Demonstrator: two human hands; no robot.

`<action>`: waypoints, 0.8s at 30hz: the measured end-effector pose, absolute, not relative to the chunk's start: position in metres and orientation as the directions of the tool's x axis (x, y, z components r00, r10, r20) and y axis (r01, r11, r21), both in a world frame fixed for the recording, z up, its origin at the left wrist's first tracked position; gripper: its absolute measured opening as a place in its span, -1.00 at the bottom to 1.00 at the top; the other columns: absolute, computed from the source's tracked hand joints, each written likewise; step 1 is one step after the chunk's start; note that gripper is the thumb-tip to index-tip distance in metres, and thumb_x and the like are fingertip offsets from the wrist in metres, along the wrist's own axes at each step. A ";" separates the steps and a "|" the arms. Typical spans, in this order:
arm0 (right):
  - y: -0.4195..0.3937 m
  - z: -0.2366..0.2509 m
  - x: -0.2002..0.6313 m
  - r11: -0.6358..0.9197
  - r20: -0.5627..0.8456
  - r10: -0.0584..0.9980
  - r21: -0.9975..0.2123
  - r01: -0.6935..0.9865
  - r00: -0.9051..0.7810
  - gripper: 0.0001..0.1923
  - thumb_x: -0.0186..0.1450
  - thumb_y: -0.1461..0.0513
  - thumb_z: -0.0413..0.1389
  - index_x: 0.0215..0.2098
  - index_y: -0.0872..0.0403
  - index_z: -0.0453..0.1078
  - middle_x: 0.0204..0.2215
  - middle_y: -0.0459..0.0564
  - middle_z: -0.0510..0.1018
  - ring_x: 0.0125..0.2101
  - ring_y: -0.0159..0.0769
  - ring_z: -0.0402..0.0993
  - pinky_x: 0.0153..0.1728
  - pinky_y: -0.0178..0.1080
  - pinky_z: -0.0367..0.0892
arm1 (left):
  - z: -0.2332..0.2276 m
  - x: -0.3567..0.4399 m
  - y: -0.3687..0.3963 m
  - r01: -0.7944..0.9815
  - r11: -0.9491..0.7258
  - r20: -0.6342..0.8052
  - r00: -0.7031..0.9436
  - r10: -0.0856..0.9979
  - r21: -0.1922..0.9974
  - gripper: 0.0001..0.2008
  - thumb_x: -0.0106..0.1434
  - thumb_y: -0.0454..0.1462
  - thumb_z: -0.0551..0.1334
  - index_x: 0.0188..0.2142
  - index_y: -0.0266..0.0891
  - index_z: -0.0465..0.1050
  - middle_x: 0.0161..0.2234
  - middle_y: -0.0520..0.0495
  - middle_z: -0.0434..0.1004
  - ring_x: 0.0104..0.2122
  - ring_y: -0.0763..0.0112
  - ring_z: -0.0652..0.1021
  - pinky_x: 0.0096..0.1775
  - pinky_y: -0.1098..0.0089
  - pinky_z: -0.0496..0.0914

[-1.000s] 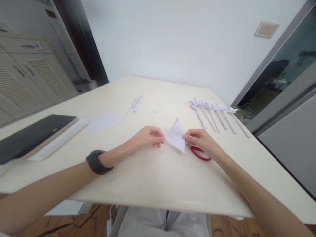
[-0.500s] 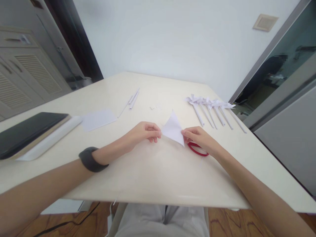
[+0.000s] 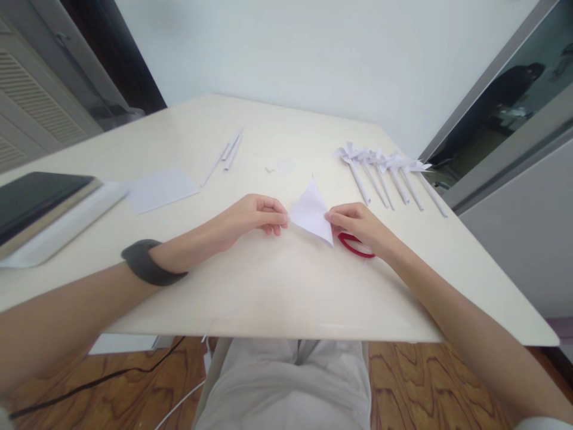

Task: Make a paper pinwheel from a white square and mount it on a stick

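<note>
A small piece of white paper (image 3: 311, 214) is held up between my two hands, just above the table. My left hand (image 3: 259, 216) pinches its left corner between thumb and fingers. On the right edge, my right hand (image 3: 356, 222) grips the paper the same way. Directly under my right hand lie scissors with red handles (image 3: 357, 246); their blades are hidden. Beyond the hands, small white paper scraps (image 3: 270, 168) rest on the table.
Several white paper pinwheels (image 3: 398, 170) on rolled sticks line the right side of the table (image 3: 286, 298). Rolled paper sticks (image 3: 231, 153) and paper sheets (image 3: 163, 190) lie left. A dark flat device (image 3: 40, 200) sits at the far left. A person (image 3: 510, 89) is beyond the opening at right.
The camera view has tilted downward, so the table and hands appear higher. Both hands keep their hold on the paper, with hardly any other movement.
</note>
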State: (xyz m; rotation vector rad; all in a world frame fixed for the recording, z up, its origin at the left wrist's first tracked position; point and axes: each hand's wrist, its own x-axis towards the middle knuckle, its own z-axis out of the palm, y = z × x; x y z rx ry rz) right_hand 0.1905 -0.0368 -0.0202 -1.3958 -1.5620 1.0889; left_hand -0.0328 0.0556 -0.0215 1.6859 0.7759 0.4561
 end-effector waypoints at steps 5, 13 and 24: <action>-0.037 -0.020 0.190 0.073 0.044 0.995 -0.930 0.361 -0.090 -0.68 0.26 0.15 -0.01 -0.63 0.08 0.20 -0.62 -0.15 0.22 -0.57 -0.42 0.16 -0.49 -0.32 0.13 | -0.021 -0.033 0.056 0.213 -0.079 -0.102 0.719 0.687 0.974 -0.91 0.11 -0.28 0.26 -0.47 -0.26 0.46 -0.52 0.03 0.45 -0.49 0.51 0.43 -0.40 0.49 0.29; -0.033 -0.023 0.187 0.084 0.060 0.995 -0.928 0.364 -0.077 -0.65 0.30 0.10 -0.04 -0.58 0.09 0.20 -0.62 -0.15 0.26 -0.56 -0.42 0.19 -0.48 -0.33 0.11 | -0.022 -0.033 0.059 0.166 -0.013 -0.115 0.736 0.667 0.986 -0.91 0.12 -0.29 0.25 -0.47 -0.28 0.46 -0.45 0.02 0.44 -0.47 0.54 0.41 -0.39 0.51 0.30; -0.034 -0.021 0.190 0.092 0.066 0.995 -0.896 0.435 -0.076 -0.67 0.28 0.18 0.00 -0.63 0.10 0.20 -0.66 -0.19 0.21 -0.60 -0.46 0.08 -0.52 -0.32 -0.01 | -0.022 -0.034 0.058 0.141 -0.056 -0.065 0.726 0.685 0.988 -0.93 0.12 -0.31 0.23 -0.46 -0.28 0.45 -0.45 0.02 0.45 -0.49 0.54 0.40 -0.40 0.51 0.29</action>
